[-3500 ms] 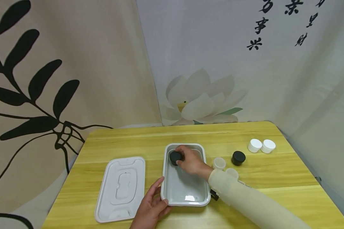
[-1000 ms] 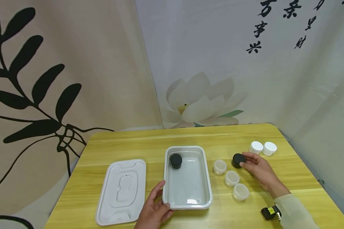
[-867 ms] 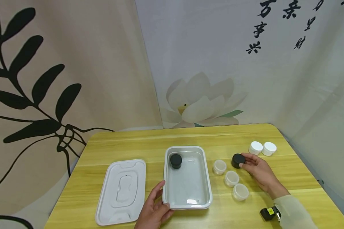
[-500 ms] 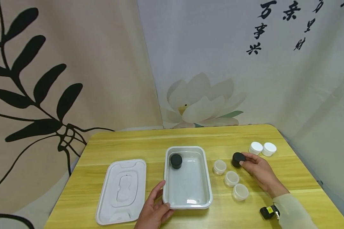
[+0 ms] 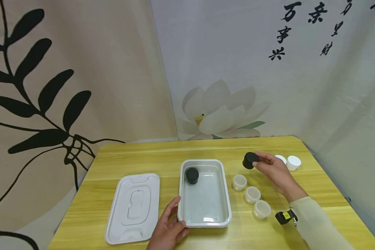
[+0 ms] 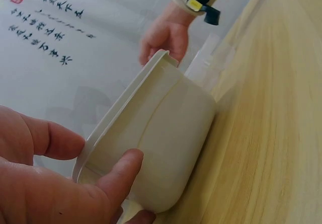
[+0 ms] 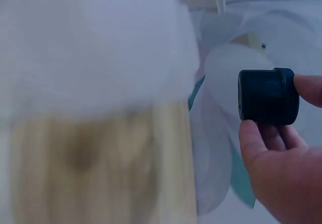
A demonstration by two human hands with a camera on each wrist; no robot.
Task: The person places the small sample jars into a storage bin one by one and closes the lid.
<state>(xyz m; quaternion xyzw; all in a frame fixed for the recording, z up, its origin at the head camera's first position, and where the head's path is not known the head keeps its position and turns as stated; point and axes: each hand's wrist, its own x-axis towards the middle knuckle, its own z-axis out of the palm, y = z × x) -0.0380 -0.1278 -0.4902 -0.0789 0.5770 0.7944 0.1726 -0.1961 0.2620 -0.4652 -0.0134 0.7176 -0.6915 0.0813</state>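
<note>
Over the right half of the tabletop (image 5: 112, 159), a black container (image 5: 249, 160) was suspended, clamped between the fingers of the right hand (image 5: 275, 175). It had just left the tabletop and was thus free to be carried. Its body was a smooth cylinder with a wider collar. A second black container (image 5: 192, 176) stood at the far left inside the glossy, round-cornered tray (image 5: 204, 205). The left hand (image 5: 167, 229) held the tray's near left corner between thumb and fingers. Three translucent jars (image 5: 252, 194), two opaque white jars (image 5: 293, 163) and an embossed white lid (image 5: 134, 208) flanked the tray.
</note>
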